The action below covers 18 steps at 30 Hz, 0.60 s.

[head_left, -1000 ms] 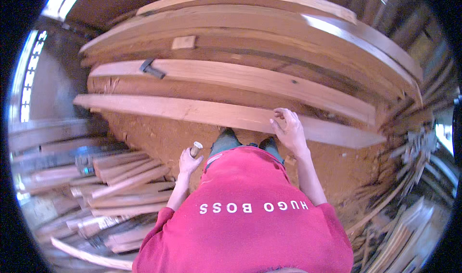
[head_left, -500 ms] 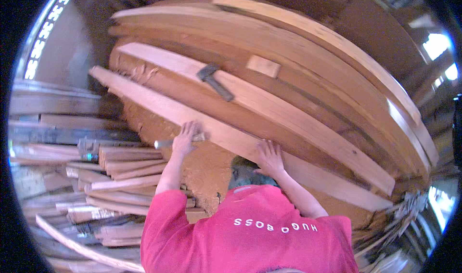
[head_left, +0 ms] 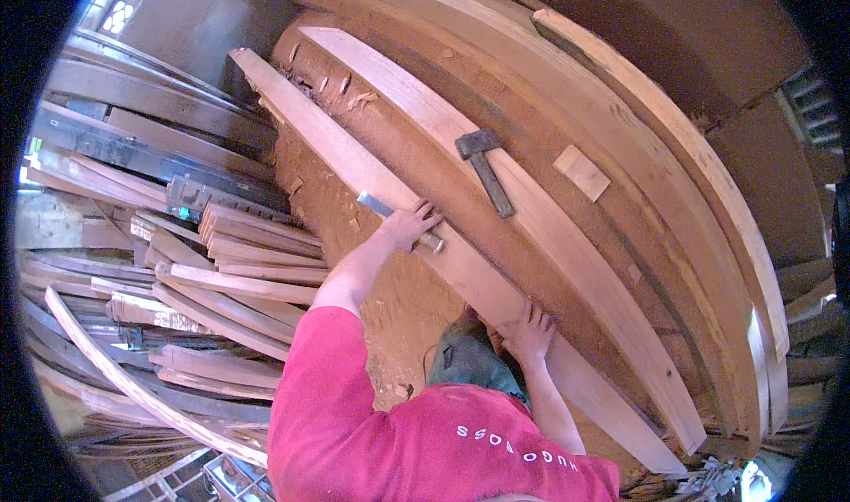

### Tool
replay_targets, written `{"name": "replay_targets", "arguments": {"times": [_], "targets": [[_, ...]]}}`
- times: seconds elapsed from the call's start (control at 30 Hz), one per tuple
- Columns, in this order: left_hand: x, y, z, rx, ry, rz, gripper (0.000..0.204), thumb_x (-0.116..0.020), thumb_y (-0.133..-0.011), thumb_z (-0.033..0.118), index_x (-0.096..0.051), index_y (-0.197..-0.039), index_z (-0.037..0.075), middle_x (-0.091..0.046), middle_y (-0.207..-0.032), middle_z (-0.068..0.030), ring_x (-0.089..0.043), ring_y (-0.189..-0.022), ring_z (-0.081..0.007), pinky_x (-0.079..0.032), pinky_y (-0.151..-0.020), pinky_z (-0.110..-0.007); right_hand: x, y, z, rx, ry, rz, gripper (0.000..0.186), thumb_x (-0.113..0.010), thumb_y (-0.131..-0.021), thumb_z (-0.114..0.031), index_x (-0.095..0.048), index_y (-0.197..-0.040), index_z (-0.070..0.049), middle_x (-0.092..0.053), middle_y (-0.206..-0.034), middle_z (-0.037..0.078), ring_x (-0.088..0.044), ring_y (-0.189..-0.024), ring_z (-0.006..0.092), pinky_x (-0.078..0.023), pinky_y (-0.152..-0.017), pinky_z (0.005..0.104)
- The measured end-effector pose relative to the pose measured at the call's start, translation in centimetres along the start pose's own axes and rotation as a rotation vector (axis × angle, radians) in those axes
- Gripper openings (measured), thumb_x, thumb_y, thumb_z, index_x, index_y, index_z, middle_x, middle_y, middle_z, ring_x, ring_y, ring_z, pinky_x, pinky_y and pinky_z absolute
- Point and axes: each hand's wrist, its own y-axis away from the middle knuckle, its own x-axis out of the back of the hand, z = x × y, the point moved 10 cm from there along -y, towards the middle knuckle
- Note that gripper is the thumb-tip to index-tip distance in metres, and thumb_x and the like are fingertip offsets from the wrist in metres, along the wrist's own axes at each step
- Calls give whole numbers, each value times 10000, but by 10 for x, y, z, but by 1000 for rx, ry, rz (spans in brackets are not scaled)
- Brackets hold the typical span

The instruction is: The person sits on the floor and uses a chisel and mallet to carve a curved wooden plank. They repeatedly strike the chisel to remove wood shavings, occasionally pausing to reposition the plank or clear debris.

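Note:
My left hand is closed around a chisel-like tool, whose pale metal end and wooden end stick out on either side. That hand rests on the near edge of a long, pale wooden board running from far left to near right. Farther along the board, to the right, my right hand lies on its face with fingers apart and no tool in it. Beyond, a dark mallet has its head on a second long board.
A small square wood block and curled shavings lie on the dusty brown work surface. Long beams line its far side. At left are stacked planks and a long pale strip.
The view has turned, so the boards slope more steeply and sit differently in the picture. My left hand still has the tool; my right hand stays on the board.

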Motion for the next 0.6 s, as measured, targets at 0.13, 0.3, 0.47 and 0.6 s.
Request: {"name": "replay_targets", "arguments": {"times": [0.13, 0.3, 0.47, 0.6], "targets": [[-6, -4, 12, 27, 35, 11, 1022, -853, -565, 231, -337, -1442, 132, -350, -1459, -230, -338, -1372, -373, -514, -956, -434, 4, 10, 9, 21, 14, 27, 1080, -819, -600, -443, -287, -1462, -70, -490, -1305, 147, -466, -1217, 331, -374, -1017, 561], [-15, 5, 103, -46, 119, -19, 994, -827, -578, 222, -337, -1437, 126, -370, -1435, -227, -420, -1307, -385, -527, -918, -449, -9, 77, 70, -55, -37, 0, 1043, -811, -611, -448, -310, -1443, -70, -492, -1298, 152, -465, -1214, 334, -372, -1020, 547], [-17, 16, 241, -139, 234, -97, 973, -811, -565, 206, -365, -1427, 128, -403, -1397, -211, -425, -1290, -383, -544, -886, -438, -69, 168, 173, -102, 87, -168, 1009, -770, -642, -508, -321, -1424, -54, -419, -1390, 178, -428, -1248, 369, -327, -1056, 547], [-27, 10, 334, -224, 296, -33, 957, -805, -576, 209, -376, -1428, 127, -425, -1378, -202, -391, -1308, -388, -529, -918, -430, -78, 224, 238, -190, 64, -207, 883, -649, -780, -515, -327, -1442, -27, -416, -1434, 192, -377, -1328, 401, -229, -1113, 601]]}}
